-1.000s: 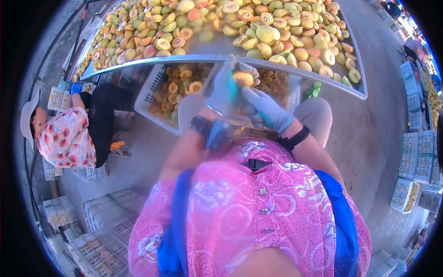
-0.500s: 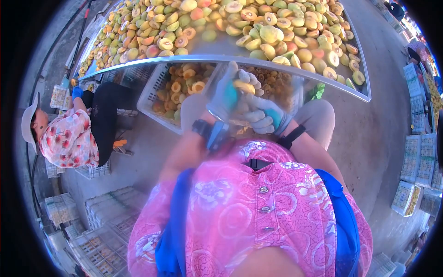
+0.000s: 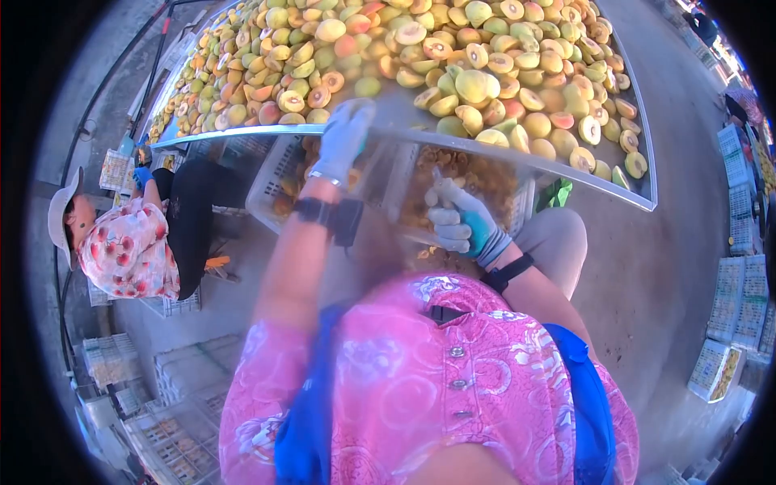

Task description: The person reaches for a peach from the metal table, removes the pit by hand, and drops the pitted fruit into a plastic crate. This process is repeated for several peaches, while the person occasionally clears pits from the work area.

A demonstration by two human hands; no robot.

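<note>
My left hand (image 3: 344,139), in a grey and teal work glove, reaches over the front rim of the metal tray (image 3: 501,145). It is near the halved peach-like fruit (image 3: 292,101); motion blurs its fingers, and I cannot see whether it holds anything. My right hand (image 3: 462,220), gloved alike, is closed in front of my lap, with a small thin tip showing above the fingers; the rest is hidden. Below it stands a crate of brownish pits and scraps (image 3: 485,174). To its left, a white crate (image 3: 271,190) holding fruit halves is partly covered by my left arm.
A person in a sun hat and patterned shirt (image 3: 129,250) sits at the left by the tray. Stacked white crates stand at the lower left (image 3: 190,372) and along the right (image 3: 737,299). A green leaf-like piece (image 3: 556,194) lies beside my knee.
My hands were together over the crates around a piece of fruit. They have parted: the left has moved up and left to the tray, while the right remains over the crate. The fruit is no longer visible between them.
</note>
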